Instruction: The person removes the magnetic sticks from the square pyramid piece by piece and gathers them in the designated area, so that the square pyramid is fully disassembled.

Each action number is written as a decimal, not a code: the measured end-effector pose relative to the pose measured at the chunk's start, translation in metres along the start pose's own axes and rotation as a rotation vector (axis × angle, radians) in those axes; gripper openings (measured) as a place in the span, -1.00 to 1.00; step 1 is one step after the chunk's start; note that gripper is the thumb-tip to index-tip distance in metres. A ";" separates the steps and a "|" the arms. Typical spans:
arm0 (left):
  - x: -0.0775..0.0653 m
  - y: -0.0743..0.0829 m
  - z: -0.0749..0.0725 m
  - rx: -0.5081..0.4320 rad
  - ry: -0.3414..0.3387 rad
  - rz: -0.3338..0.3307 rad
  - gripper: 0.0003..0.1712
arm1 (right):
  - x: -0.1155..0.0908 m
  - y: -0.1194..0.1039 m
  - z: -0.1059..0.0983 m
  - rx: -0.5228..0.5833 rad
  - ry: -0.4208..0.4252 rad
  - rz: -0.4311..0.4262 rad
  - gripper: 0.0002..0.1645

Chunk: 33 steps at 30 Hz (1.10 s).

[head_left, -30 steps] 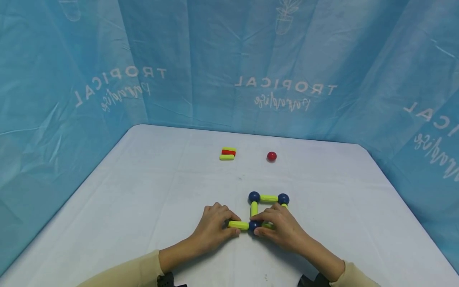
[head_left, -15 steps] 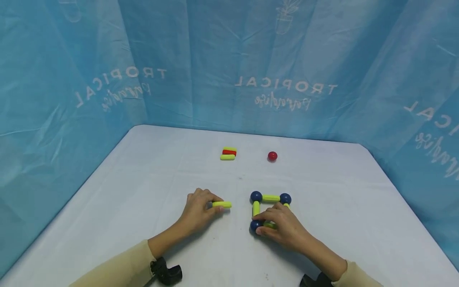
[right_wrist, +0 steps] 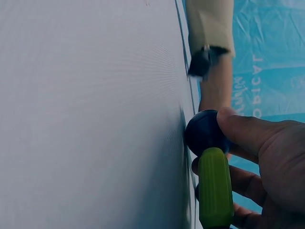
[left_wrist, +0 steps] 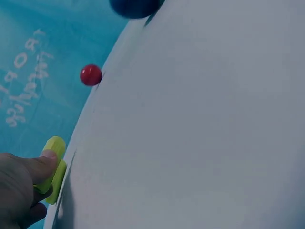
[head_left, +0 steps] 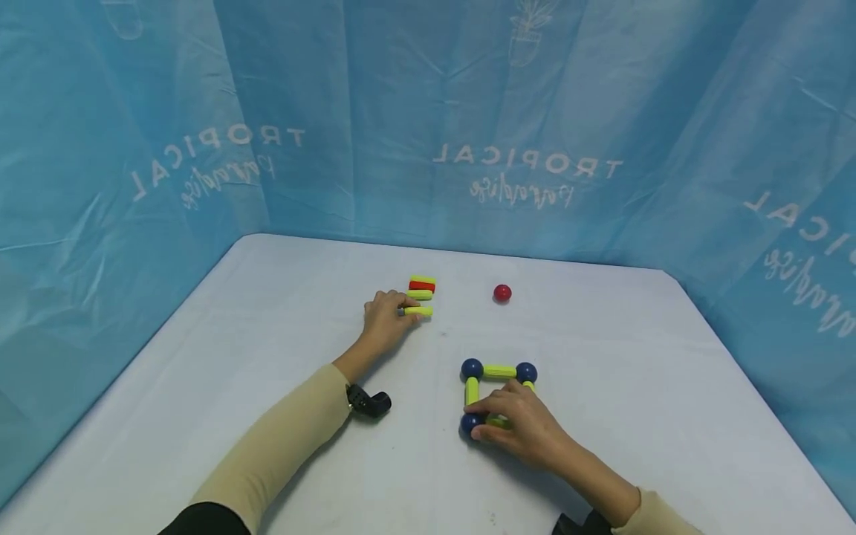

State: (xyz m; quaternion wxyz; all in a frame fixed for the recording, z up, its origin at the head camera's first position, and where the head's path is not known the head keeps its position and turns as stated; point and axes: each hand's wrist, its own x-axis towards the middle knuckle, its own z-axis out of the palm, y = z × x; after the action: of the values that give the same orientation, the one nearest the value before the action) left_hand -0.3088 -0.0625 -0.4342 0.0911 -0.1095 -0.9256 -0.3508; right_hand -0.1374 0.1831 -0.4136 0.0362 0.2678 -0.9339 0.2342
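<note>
My left hand [head_left: 388, 319] pinches a yellow-green magnetic rod [head_left: 418, 311] between thumb and fingers, just in front of a small group of rods. That group has a yellow-green rod [head_left: 420, 295] nearest the hand and a red rod [head_left: 422, 286] behind it. Nearer me lies a four-sided frame of yellow-green rods and dark blue balls. My right hand [head_left: 528, 425] grips its near-left blue ball [head_left: 471, 424], with the thumb on the ball in the right wrist view. The hand covers the frame's near-right corner. Two far blue balls show, one at the left [head_left: 472, 368] and one at the right [head_left: 526, 372].
A red ball [head_left: 502, 293] sits alone toward the back of the white table [head_left: 602, 334], right of the rod group. Blue printed curtains [head_left: 401, 89] hang round the table's back and sides. A black wrist camera [head_left: 369, 403] is strapped to my left wrist.
My left hand has drawn the yellow-green rod away from the near-left blue ball and carried it forward to the rod group. My right hand has stayed on the frame.
</note>
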 end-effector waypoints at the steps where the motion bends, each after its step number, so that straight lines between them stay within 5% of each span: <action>1: 0.005 -0.001 0.003 0.021 -0.004 -0.006 -0.69 | 0.000 0.000 0.000 -0.001 0.000 -0.003 -0.67; 8: 0.027 -0.006 0.014 0.117 0.019 -0.041 -0.66 | 0.004 -0.003 0.000 -0.009 -0.002 -0.023 -0.66; 18: 0.037 -0.004 0.019 0.152 0.026 -0.075 -0.67 | 0.011 -0.007 0.001 -0.034 -0.048 -0.016 -0.63; 33: 0.040 -0.004 0.021 0.151 0.038 -0.093 -0.68 | -0.017 0.018 -0.015 -0.201 0.109 -0.045 -0.62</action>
State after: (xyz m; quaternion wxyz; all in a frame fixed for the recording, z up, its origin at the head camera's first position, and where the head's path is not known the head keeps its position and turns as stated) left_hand -0.3502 -0.0461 -0.4421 0.1002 -0.0524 -0.9516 -0.2859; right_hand -0.1332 0.2109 -0.4109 0.1186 0.2707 -0.9431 0.1526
